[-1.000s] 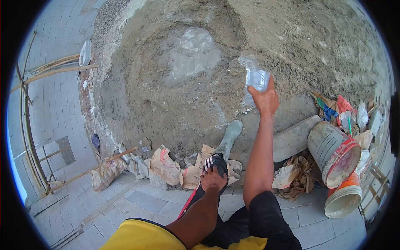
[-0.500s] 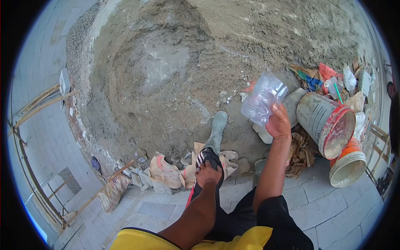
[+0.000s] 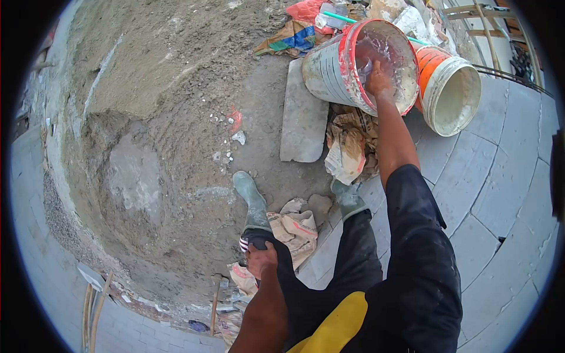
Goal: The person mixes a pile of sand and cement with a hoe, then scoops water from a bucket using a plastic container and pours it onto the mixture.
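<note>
My right hand [image 3: 378,81] reaches into the mouth of a tilted white bucket with a red rim [image 3: 347,65]. Its fingers are closed on a clear plastic container [image 3: 366,66], partly hidden by the hand and hard to tell from the splashing water around it. My left hand [image 3: 261,259] rests on my left knee, holding no object; its fingers lie over the dark trouser leg. Beside the red-rimmed bucket, a second bucket, white and orange [image 3: 434,88], leans with its mouth toward me.
A mound of grey sand and mortar [image 3: 176,76] has a wet pool [image 3: 134,176] in its hollow. A flat stone slab [image 3: 303,120] lies by the bucket. Torn paper sacks [image 3: 347,147] lie near my boots [image 3: 250,191]. Grey paving [image 3: 488,194] stretches to the right.
The view has swung right. My right hand has moved with the clear plastic container from above the ground into the red-rimmed bucket, where water splashes. My left hand stays on my knee.
</note>
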Demonstrator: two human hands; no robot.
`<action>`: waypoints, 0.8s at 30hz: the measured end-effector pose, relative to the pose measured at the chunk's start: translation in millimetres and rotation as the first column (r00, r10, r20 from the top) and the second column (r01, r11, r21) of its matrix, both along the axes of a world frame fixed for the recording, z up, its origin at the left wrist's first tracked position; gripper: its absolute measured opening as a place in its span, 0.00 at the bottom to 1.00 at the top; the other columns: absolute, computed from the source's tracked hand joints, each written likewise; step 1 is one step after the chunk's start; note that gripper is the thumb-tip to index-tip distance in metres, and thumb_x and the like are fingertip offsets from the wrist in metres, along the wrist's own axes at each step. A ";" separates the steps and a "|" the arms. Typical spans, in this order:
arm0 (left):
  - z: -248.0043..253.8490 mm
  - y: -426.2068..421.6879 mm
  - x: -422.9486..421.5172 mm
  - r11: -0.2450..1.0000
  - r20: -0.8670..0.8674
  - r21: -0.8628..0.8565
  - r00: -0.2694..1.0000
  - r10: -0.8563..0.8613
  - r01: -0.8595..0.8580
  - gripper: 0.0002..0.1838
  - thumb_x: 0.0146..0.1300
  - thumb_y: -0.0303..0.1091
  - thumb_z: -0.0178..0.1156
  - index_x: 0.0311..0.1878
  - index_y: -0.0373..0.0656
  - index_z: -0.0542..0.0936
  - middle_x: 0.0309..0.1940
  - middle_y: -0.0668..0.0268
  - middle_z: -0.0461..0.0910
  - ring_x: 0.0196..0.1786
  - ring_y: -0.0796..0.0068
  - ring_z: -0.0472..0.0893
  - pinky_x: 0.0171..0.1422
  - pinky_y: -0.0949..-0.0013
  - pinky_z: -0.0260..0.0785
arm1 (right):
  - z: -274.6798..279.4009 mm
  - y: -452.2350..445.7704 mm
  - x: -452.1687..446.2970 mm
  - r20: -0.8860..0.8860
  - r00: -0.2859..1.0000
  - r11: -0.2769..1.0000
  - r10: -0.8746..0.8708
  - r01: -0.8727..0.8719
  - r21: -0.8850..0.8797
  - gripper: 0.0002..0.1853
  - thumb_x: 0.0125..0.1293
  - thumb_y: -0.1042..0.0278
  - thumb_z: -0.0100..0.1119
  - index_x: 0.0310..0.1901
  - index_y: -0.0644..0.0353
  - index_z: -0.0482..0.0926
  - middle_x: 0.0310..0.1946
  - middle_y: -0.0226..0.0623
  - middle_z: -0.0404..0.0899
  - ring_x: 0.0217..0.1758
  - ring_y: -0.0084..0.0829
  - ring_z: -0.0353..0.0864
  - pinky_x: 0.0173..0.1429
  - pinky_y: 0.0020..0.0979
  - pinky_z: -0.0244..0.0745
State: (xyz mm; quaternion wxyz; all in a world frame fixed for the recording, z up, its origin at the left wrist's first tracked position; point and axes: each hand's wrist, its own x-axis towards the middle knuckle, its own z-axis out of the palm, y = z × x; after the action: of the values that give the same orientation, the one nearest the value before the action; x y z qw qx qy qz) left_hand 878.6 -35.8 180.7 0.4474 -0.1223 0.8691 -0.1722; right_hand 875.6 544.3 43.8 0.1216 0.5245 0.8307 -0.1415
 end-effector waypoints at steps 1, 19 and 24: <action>0.4 1.2 -0.4 1.000 0.012 -0.007 1.000 -0.007 0.007 0.36 0.60 0.58 0.59 0.67 0.46 0.72 0.60 0.52 0.75 0.61 0.51 0.78 0.65 0.53 0.69 | -13.5 2.8 -1.2 0.108 0.994 0.999 0.000 0.006 -0.053 0.37 0.63 0.67 0.54 0.73 0.66 0.54 0.61 0.69 0.70 0.65 0.61 0.72 0.71 0.45 0.68; -6.5 -3.5 11.0 0.999 0.005 -0.040 0.999 -0.033 0.033 0.37 0.60 0.59 0.58 0.66 0.46 0.72 0.59 0.53 0.75 0.60 0.53 0.79 0.63 0.54 0.70 | 15.2 0.3 1.2 -0.889 0.321 0.937 -0.327 0.229 -0.262 0.45 0.39 0.73 0.82 0.63 0.64 0.68 0.52 0.40 0.79 0.55 0.34 0.78 0.61 0.35 0.73; -3.6 -17.7 8.5 0.997 0.000 0.017 0.998 0.069 -0.069 0.35 0.60 0.60 0.57 0.63 0.45 0.73 0.58 0.53 0.75 0.61 0.55 0.78 0.64 0.53 0.68 | 128.7 -49.6 6.7 -0.859 0.508 0.972 -0.063 0.227 0.063 0.36 0.46 0.74 0.81 0.57 0.71 0.75 0.51 0.45 0.81 0.50 0.35 0.82 0.59 0.37 0.76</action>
State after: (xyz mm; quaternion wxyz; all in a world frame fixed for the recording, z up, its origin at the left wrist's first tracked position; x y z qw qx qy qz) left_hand 887.1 -53.5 177.1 0.4538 -0.1485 0.8658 -0.1495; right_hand 882.4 494.7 172.5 -0.3569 0.4639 0.7452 -0.3194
